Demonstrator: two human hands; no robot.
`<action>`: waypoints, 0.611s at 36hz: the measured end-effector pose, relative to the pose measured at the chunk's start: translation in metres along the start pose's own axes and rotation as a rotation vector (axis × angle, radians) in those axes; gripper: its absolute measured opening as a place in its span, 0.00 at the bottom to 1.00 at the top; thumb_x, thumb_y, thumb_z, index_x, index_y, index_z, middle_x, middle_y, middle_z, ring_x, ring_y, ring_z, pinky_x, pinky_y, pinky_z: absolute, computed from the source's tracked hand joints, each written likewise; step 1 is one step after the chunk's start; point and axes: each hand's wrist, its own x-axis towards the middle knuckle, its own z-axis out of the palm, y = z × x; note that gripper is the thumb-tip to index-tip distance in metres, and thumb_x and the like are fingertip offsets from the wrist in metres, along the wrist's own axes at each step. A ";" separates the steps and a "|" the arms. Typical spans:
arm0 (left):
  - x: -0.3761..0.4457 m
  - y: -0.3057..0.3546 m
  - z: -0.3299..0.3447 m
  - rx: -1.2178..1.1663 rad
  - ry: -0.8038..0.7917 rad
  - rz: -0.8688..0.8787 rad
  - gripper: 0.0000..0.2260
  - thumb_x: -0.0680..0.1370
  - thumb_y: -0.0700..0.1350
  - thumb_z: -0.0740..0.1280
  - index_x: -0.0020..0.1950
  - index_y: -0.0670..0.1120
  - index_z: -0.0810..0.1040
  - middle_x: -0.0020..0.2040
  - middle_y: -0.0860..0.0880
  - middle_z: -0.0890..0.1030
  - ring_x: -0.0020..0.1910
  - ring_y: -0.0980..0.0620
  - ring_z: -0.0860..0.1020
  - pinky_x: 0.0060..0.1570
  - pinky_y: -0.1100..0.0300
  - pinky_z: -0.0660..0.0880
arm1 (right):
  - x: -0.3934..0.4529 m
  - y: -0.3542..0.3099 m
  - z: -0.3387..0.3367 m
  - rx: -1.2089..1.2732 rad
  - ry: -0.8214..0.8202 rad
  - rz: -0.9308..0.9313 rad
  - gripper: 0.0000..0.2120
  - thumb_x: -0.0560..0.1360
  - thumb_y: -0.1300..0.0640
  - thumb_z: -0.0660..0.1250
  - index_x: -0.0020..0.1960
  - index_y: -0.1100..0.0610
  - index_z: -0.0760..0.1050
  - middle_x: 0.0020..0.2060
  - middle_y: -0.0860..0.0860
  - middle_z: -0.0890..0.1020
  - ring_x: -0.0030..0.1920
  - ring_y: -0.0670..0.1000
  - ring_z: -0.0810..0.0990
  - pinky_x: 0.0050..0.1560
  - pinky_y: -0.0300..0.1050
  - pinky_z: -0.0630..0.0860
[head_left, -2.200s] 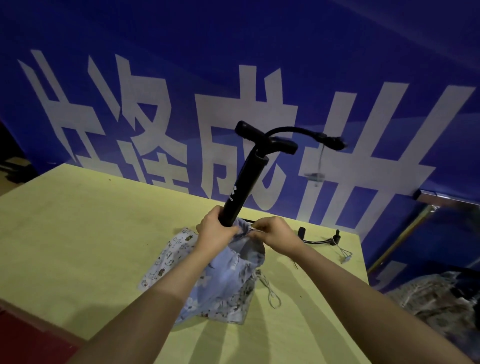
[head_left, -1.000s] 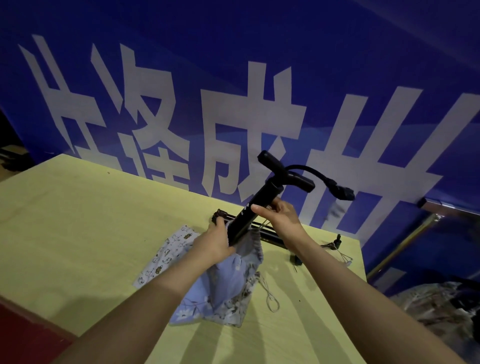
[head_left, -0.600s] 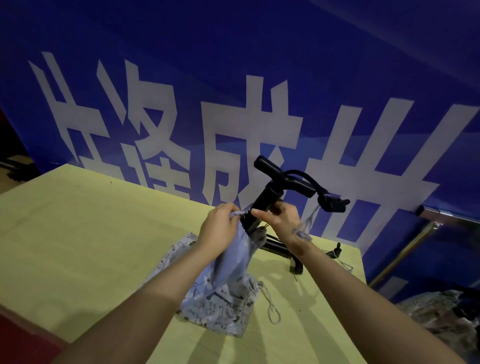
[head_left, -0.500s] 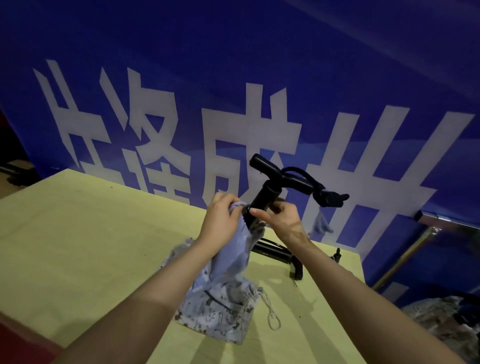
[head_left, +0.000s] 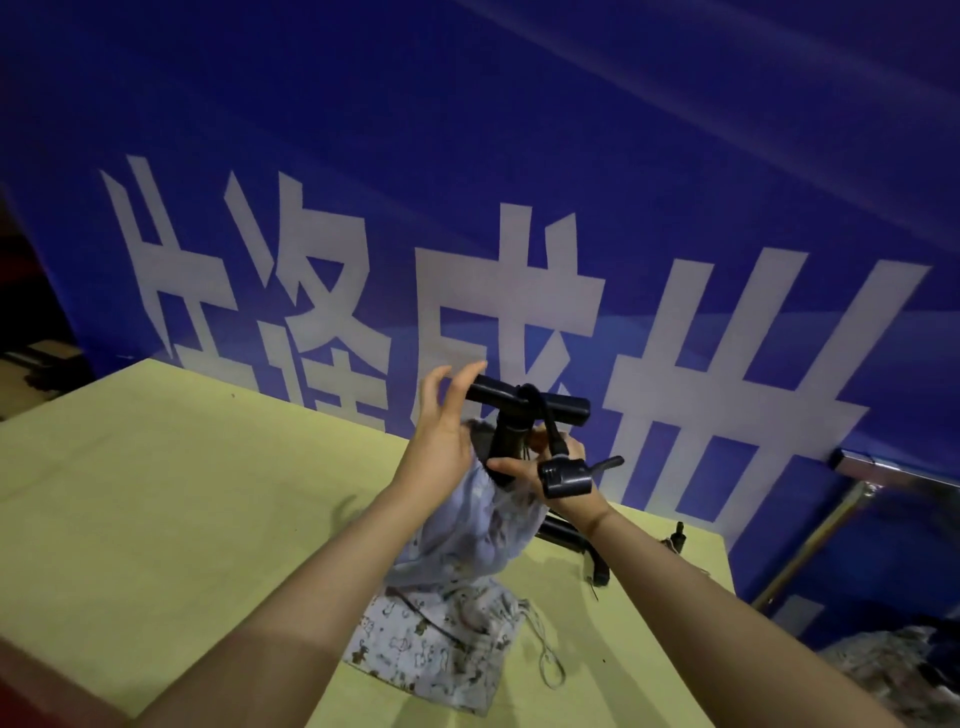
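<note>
Pump (head_left: 511, 439) is upright in the bag (head_left: 467, 545) on the counter (head_left: 182, 493), handle poking out. Right hand (head_left: 540, 480) grips barrel and cloth, left hand (head_left: 441, 441) has its fingers spread, palm against the bag. I'd tuck the hose (head_left: 550, 428) in first

Body in view: two bare arms and two bare hands.
The left forearm (head_left: 311, 587) comes in from 7 o'clock, bare from the frame edge to the left hand (head_left: 441, 441) near centre. The right forearm (head_left: 701, 597) comes in from 4 o'clock, likewise bare up to the right hand (head_left: 540, 483). The light is dim, so finer marks cannot be made out.
</note>
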 end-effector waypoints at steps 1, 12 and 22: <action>0.001 0.000 0.000 0.006 0.003 0.005 0.34 0.74 0.28 0.59 0.67 0.62 0.57 0.69 0.47 0.59 0.41 0.49 0.75 0.42 0.55 0.76 | 0.001 -0.001 -0.001 -0.056 -0.020 0.026 0.14 0.70 0.54 0.74 0.49 0.63 0.78 0.44 0.56 0.82 0.45 0.53 0.79 0.53 0.42 0.77; -0.010 -0.021 0.006 -0.063 -0.054 -0.156 0.19 0.75 0.27 0.55 0.59 0.45 0.68 0.52 0.53 0.63 0.46 0.59 0.68 0.47 0.69 0.64 | -0.004 0.026 -0.010 0.021 -0.211 0.071 0.11 0.76 0.66 0.64 0.54 0.55 0.80 0.45 0.55 0.83 0.49 0.49 0.81 0.49 0.42 0.76; -0.001 -0.023 0.001 0.046 -0.362 -0.081 0.18 0.73 0.26 0.54 0.51 0.50 0.66 0.52 0.50 0.65 0.46 0.46 0.70 0.44 0.63 0.66 | 0.017 0.006 -0.022 0.080 -0.041 0.012 0.18 0.75 0.72 0.59 0.62 0.60 0.75 0.29 0.50 0.67 0.33 0.49 0.70 0.41 0.49 0.76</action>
